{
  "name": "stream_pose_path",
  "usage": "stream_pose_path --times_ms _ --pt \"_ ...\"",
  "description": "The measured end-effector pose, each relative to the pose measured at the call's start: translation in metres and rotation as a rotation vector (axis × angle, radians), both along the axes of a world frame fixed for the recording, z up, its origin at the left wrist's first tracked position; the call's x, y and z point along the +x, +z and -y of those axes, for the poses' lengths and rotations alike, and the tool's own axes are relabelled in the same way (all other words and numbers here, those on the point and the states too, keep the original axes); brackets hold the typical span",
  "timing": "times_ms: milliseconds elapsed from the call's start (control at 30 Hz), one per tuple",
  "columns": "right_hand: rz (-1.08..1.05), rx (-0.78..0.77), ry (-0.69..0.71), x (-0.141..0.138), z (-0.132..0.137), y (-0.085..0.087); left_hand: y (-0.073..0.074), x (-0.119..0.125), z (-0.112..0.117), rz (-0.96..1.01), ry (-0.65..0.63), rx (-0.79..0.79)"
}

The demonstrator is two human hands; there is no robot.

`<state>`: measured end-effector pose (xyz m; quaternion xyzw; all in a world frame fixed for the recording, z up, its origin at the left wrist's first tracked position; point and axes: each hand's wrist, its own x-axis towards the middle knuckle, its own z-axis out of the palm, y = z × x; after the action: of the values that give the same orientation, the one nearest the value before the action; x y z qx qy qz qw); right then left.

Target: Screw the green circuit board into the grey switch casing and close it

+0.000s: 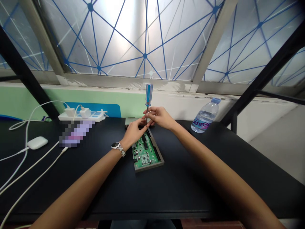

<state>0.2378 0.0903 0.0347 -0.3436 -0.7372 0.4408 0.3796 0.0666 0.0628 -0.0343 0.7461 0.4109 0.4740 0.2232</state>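
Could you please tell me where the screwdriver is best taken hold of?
Grip the screwdriver by its blue handle, coming from above: it stands upright, and the handle's thick shape rises clear above the right hand and left hand, which crowd the shaft, so the handle is probably the freest part.

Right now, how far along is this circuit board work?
The green circuit board already lies in its metal tray. In hand: a blue-handled screwdriver, held upright between the right hand and left hand at the board's far end. What's left is unclear: the hands hide the tip, and no screws can be made out.
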Motion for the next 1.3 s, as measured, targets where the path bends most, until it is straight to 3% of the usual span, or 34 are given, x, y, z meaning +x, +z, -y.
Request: stream_pose_path --times_ms 367,600,700,967,1200,1300 --pt "0.001 0.230 -0.170 -0.008 0.002 -0.009 -0.004 0.011 -0.006 0.104 0.118 0.043" --pt "0.024 0.264 -0.265 -0.014 -0.001 -0.014 -0.008 0.011 -0.011 0.297 -0.019 -0.108" --pt "0.004 0.216 -0.223 -0.014 -0.002 -0.013 -0.008 0.008 -0.013 0.326 -0.107 -0.156" --pt "0.016 -0.011 0.054 -0.002 -0.001 0.003 -0.007 0.003 -0.016 0.276 -0.243 -0.147" --pt "0.008 0.012 -0.007 -0.001 -0.005 0.000 -0.004 0.007 -0.014 0.284 -0.348 -0.145" --pt "0.009 0.069 -0.036 -0.001 -0.005 -0.001 -0.007 0.007 -0.014 0.296 -0.277 -0.148"
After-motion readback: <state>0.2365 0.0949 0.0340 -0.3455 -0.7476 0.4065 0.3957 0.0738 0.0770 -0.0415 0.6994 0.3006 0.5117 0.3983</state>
